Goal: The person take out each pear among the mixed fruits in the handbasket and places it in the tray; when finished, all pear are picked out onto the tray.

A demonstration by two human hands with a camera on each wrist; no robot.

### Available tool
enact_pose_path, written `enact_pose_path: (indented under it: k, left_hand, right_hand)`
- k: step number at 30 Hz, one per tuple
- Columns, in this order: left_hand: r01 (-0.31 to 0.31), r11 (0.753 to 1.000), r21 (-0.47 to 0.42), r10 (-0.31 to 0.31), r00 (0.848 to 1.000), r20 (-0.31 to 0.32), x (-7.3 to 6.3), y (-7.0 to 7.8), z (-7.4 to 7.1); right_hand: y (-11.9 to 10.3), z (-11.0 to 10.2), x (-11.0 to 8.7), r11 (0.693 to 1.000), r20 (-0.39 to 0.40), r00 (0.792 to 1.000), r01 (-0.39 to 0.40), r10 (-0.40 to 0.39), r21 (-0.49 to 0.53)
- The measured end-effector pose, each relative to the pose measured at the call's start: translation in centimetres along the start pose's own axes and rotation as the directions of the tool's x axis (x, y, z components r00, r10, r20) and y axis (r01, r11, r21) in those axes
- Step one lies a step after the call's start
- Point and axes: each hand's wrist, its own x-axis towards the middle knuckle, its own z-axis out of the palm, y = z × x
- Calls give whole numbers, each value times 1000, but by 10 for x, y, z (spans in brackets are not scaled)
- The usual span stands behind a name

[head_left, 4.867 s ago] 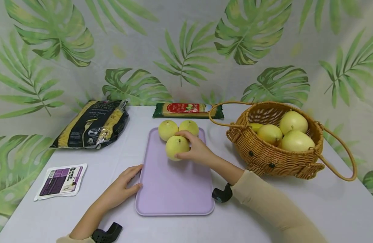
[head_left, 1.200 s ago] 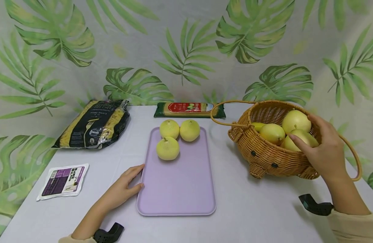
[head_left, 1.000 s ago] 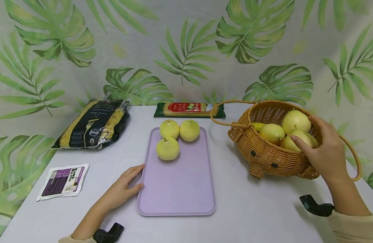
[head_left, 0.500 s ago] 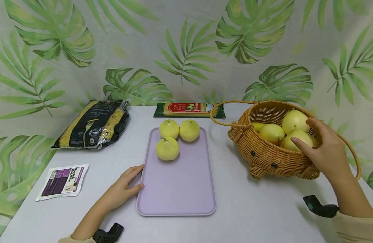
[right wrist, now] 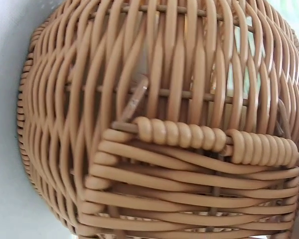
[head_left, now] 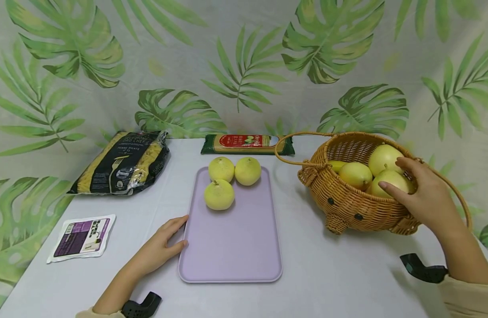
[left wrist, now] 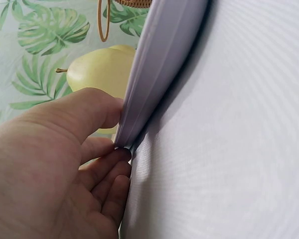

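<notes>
At the right, in the head view, my right hand (head_left: 432,198) reaches into a pig-faced wicker basket (head_left: 347,212). Its thumb and curled fingers lie round the front pear (head_left: 389,181), the farther fingertips hidden behind it. Another pear (head_left: 384,159) sits just behind. The right wrist view shows mostly basket weave (right wrist: 164,74). My left hand (head_left: 158,247) rests against the left edge of a lilac tray (head_left: 236,251); thumb and index fingertips touch its rim in the left wrist view. On the tray's far half sit three pale yellow pears, the nearest pear (head_left: 219,194) left of centre.
More yellow-green fruit (head_left: 354,176) lies in the basket. A loop handle (head_left: 285,161) sticks out at its left. Behind the tray is a green pasta packet (head_left: 248,144). At the left lie a black penne bag (head_left: 120,163) and a flat white-and-purple packet (head_left: 82,237).
The third pear went down on the tray, and my right hand moved across to the basket. Over the last second its fingers have drawn closer round the front pear. My left hand stays put.
</notes>
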Motion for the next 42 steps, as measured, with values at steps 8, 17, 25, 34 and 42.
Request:
enact_pose_path:
  k: [8, 17, 25, 34, 42]
  left_hand:
    - [8, 1000, -7, -8, 1000, 7, 0, 1, 0]
    - [2, 1000, -11, -2, 1000, 8, 0, 1, 0]
    - [5, 1000, 0, -5, 1000, 6, 0, 0, 0]
    - [17, 1000, -5, -17, 1000, 12, 0, 1, 0]
    - [8, 1000, -1, -8, 1000, 11, 1, -1, 0]
  right_hand:
    - [-1, -4, 4, 997, 114, 993, -11, 20, -81]
    - [-1, -11, 12, 983, 213, 976, 78, -42, -165]
    - [0, -14, 20, 979, 301, 953, 74, -13, -191]
    - [-2, -17, 26, 984, 384, 921, 11, 59, -177]
    - [-6, -17, 27, 976, 371, 928, 49, 34, -213]
